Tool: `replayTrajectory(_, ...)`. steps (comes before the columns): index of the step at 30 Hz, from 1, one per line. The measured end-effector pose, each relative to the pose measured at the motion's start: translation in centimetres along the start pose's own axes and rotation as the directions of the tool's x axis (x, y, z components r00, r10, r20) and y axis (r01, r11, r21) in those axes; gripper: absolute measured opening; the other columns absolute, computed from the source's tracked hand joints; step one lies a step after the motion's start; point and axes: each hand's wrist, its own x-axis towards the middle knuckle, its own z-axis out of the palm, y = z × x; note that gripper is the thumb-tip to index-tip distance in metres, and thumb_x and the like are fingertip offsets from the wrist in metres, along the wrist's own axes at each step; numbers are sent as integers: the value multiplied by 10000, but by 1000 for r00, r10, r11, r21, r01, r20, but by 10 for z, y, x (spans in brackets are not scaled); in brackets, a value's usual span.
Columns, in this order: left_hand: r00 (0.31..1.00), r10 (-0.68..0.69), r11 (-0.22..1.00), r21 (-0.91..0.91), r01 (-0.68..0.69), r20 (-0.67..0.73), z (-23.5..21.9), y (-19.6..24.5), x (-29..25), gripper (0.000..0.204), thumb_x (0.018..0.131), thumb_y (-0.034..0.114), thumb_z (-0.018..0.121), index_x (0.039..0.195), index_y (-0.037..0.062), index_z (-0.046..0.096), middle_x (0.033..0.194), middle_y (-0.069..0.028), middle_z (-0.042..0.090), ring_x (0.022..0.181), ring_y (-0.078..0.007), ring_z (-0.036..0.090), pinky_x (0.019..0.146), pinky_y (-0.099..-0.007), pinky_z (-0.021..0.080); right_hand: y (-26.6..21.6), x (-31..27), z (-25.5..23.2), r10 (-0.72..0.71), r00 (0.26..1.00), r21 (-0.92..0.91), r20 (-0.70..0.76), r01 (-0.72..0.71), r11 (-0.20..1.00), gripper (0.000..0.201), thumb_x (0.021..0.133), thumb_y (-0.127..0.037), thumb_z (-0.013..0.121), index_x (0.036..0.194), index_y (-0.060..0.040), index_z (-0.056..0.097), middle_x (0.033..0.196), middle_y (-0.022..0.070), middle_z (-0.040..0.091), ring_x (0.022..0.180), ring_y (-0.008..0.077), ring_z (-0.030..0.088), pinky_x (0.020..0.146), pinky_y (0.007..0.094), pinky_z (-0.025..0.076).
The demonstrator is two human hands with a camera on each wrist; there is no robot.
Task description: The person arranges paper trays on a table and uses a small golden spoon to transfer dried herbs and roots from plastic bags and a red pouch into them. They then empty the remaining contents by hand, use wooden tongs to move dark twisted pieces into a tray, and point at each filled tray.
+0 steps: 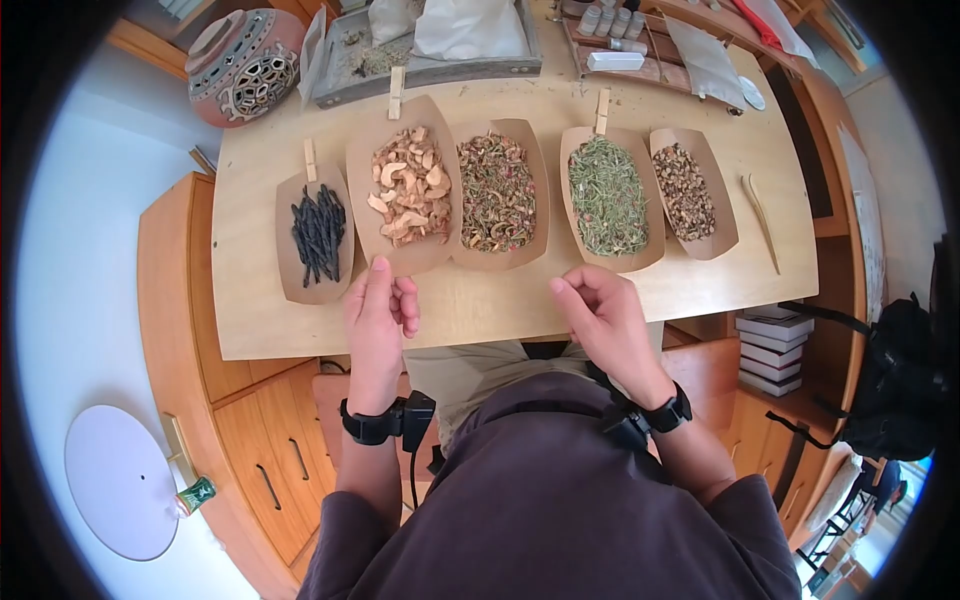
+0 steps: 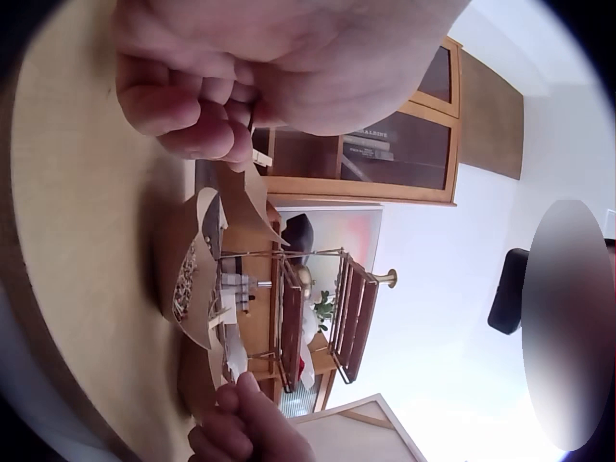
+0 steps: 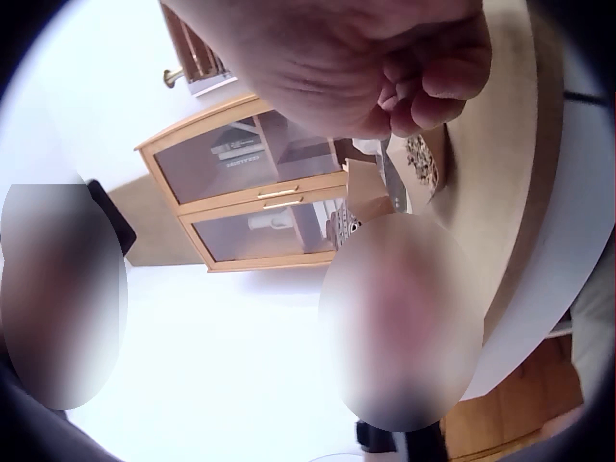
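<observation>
My left hand (image 1: 375, 325) pinches the near edge of a brown paper tray (image 1: 435, 262) of pale dried slices (image 1: 408, 190), thumb on top. This tray overlaps its right-hand neighbour, and a wooden clothespin (image 1: 397, 92) stands at its far end. To its left is a paper tray (image 1: 310, 290) of dark, twisted dried sticks (image 1: 318, 235). My right hand (image 1: 608, 325) hovers by the table's front edge, fingers loosely curled around nothing. Beyond it lies a clothespinned paper tray (image 1: 655, 245) of cut green herb (image 1: 607, 195).
Between the hands' trays sits one of mixed dried herb (image 1: 497, 195); brown chunks (image 1: 683, 190) fill the rightmost. Wooden tweezers (image 1: 762, 225) lie at the right. Behind are a grey wooden tray (image 1: 440, 68) with white bags, a patterned pot (image 1: 247, 68) and a rack of small bottles (image 1: 620, 25).
</observation>
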Motion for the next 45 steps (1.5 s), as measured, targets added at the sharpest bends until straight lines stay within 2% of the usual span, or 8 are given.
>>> replayTrajectory(2,1000,5,1000,29,-5,-15,-3,-1,-1,468,1148,413,482,863,62,604,620,-15,538,470,-97,485,432,-239,369,-3,6,10,128,988,148,82,-139,979,319,1088,-265,638,928,11,639,618,14,598,507,74,533,474,255,416)
replayTrajectory(5,999,14,998,65,-12,-30,-6,-3,-3,467,1150,404,478,860,60,601,618,-15,536,471,-95,488,430,-239,372,-13,14,18,230,952,106,204,-255,961,423,1126,-362,549,926,4,625,623,15,589,494,86,561,437,255,425)
replayTrajectory(11,998,5,993,115,3,-64,-13,-6,-4,464,1147,399,486,860,55,607,623,-15,547,475,-89,496,434,-233,385,-7,33,31,291,920,210,260,-349,914,510,1161,-405,412,929,13,590,627,50,599,477,119,572,406,276,459)
replayTrajectory(17,998,13,991,132,-4,-69,-19,-9,-4,465,1142,399,500,856,51,614,621,-11,559,469,-85,508,421,-229,385,-4,32,32,345,910,339,229,-407,848,425,1167,-362,403,944,-35,556,659,44,601,469,123,553,384,269,437)
replayTrajectory(20,995,-25,983,180,41,-91,-18,-9,-5,468,1137,403,512,856,46,625,614,-9,563,452,-84,505,401,-233,372,-3,26,29,376,907,362,187,-420,832,408,1167,-358,400,956,-44,553,669,42,600,477,126,553,392,271,438)
replayTrajectory(29,993,-107,949,295,114,-41,-17,-3,-4,488,1142,412,490,873,30,632,618,-17,578,435,-80,505,392,-236,368,1,25,24,357,909,370,215,-414,832,411,1169,-379,396,964,-53,539,681,40,596,498,124,560,411,269,446)
replayTrajectory(35,996,-86,939,333,82,-3,-22,-5,-1,491,1147,415,478,883,30,633,619,-17,580,432,-74,500,392,-236,368,1,25,24,334,921,370,201,-387,845,407,1171,-372,394,968,-48,534,683,50,597,505,129,568,419,272,458)
replayTrajectory(45,995,-101,936,336,102,-23,-20,-5,0,499,1142,436,491,878,40,641,624,-13,586,427,-66,492,389,-232,367,5,26,22,333,924,428,187,-381,820,409,1173,-370,392,967,-45,531,693,68,612,509,143,586,430,279,489)
